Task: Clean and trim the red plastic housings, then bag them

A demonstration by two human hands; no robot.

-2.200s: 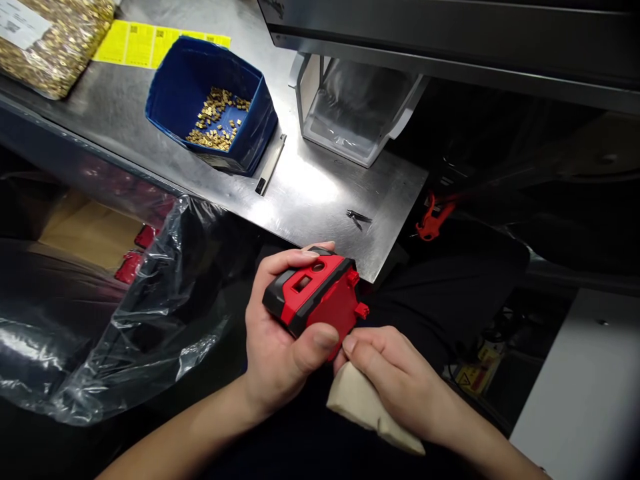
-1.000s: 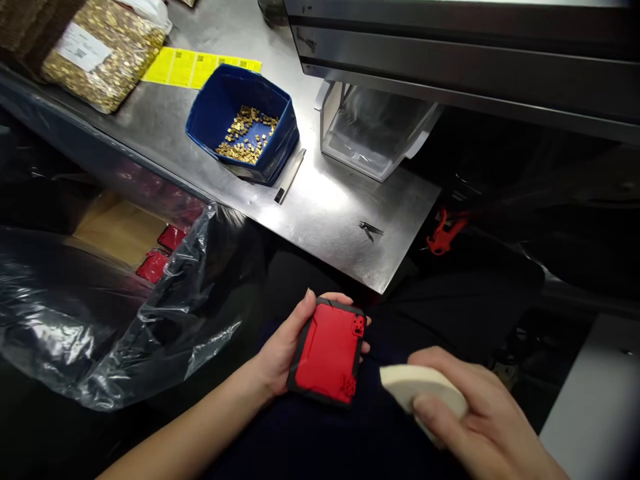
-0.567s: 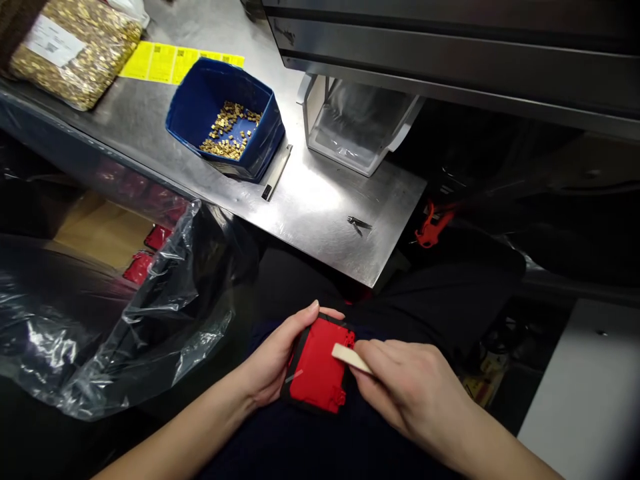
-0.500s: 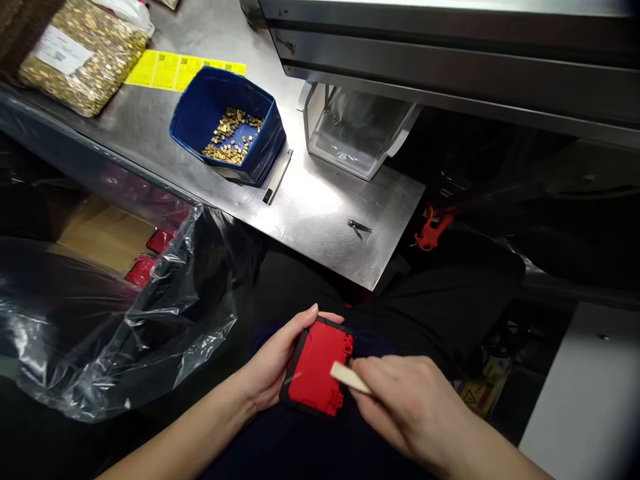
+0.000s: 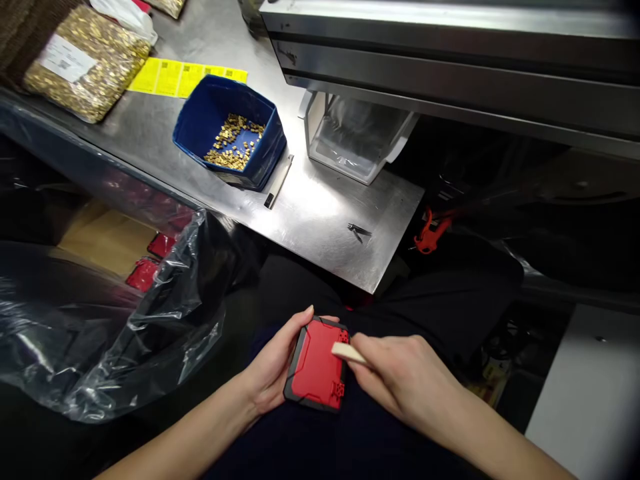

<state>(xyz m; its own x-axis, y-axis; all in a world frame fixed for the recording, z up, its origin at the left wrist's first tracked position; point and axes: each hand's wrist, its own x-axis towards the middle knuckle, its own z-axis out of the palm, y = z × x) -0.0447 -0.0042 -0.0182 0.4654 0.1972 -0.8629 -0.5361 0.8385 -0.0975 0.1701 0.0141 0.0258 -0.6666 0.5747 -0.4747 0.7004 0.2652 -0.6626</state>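
– Metal bench (image 5: 320, 230) up top, red case (image 5: 316, 367) this side of it, left hand (image 5: 271, 375) gripping that, right hand (image 5: 413, 383) pinching a cream pad (image 5: 350, 354). Handling?
– Probably light, stiff, kinda slick imo. Hold the black edges (image 5: 317, 403).

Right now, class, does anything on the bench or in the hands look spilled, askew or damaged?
Nothing looks spilled or damaged: the brass pieces lie inside the blue bin, and the left hand holds the red case. Slightly odd: a small metal tool lies loose near the bench corner.
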